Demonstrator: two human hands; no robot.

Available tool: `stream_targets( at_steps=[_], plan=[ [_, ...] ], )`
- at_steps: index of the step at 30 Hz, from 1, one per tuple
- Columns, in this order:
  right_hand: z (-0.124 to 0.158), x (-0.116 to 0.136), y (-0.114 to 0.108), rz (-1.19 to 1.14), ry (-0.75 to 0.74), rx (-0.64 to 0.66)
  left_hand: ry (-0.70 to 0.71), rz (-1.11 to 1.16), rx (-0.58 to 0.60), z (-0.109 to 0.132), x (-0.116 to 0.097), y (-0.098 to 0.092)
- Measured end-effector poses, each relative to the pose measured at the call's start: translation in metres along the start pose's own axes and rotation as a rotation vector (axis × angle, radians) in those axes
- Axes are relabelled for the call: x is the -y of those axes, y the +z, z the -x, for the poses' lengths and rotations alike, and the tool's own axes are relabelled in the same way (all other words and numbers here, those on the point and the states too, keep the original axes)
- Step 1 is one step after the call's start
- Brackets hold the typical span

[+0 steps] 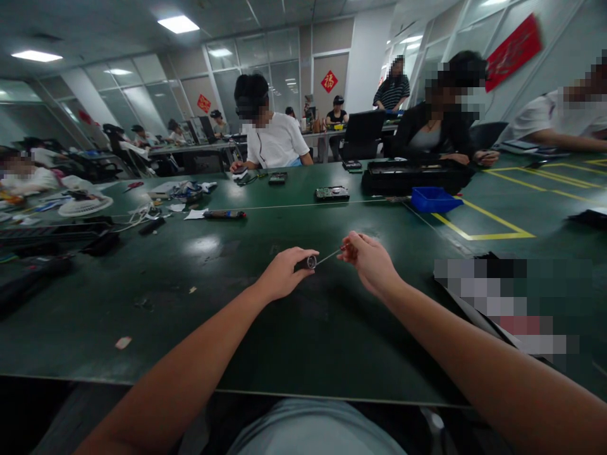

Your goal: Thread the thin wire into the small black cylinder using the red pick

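Note:
My left hand (pixel 283 275) is closed around a small dark cylindrical part (pixel 312 261), whose round silvery end faces right between thumb and fingers. My right hand (pixel 367 256) grips a thin screwdriver (pixel 329 256), with a bit of red showing at the fingertips. Its slim metal shaft slants down to the left, and the tip meets or nearly meets the part's round end; contact is too small to tell. Both hands are just above the green table (pixel 284 354). Most of the part is hidden by my left fingers.
Ahead lie a hard drive (pixel 332 193), a blue bin (pixel 435 200), a long black casing (pixel 415 177) and a dark pen-like tool (pixel 225 215). Cables and dark parts crowd the left. A blurred-out sheet (pixel 493 303) lies right. People sit across the table.

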State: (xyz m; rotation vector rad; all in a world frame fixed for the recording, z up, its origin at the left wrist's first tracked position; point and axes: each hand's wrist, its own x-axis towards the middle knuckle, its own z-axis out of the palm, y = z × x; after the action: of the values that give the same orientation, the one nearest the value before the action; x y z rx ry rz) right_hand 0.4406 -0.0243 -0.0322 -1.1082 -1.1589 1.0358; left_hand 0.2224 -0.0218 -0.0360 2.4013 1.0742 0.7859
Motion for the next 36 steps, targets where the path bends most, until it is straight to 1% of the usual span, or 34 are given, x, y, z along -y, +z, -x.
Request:
stream_targets(
  at_steps=[2, 4, 10, 17, 21, 24, 27, 33, 36],
  plan=[
    [-0.001, 0.001, 0.0, 0.044, -0.013, -0.033, -0.034, -0.027, -0.01, 0.0, 0.002, 0.001],
    [0.001, 0.002, 0.001, 0.09, -0.063, -0.051, -0.061, -0.04, -0.002, 0.0, 0.003, 0.001],
    [0.011, 0.009, 0.004, 0.16, -0.2, -0.04, -0.09, -0.034, 0.02, 0.001, 0.002, 0.001],
    [0.017, 0.012, 0.005, 0.334, -0.268, 0.072, -0.087, -0.035, 0.004, 0.001, 0.002, 0.003],
    [0.021, 0.011, 0.007, 0.397, -0.322, 0.066, -0.081, -0.03, -0.025, 0.0, 0.003, 0.003],
    [0.022, 0.011, 0.007, 0.427, -0.344, 0.045, -0.058, -0.025, -0.052, 0.0, 0.004, 0.002],
    [0.021, 0.011, 0.006, 0.407, -0.342, 0.05, -0.05, -0.018, -0.071, 0.0, 0.004, 0.002],
    [0.02, 0.01, 0.006, 0.439, -0.354, 0.029, -0.065, -0.013, -0.058, 0.001, 0.004, 0.002],
    [0.021, 0.011, 0.005, 0.415, -0.357, 0.021, -0.082, -0.007, -0.065, 0.001, 0.004, 0.002]
  ],
)
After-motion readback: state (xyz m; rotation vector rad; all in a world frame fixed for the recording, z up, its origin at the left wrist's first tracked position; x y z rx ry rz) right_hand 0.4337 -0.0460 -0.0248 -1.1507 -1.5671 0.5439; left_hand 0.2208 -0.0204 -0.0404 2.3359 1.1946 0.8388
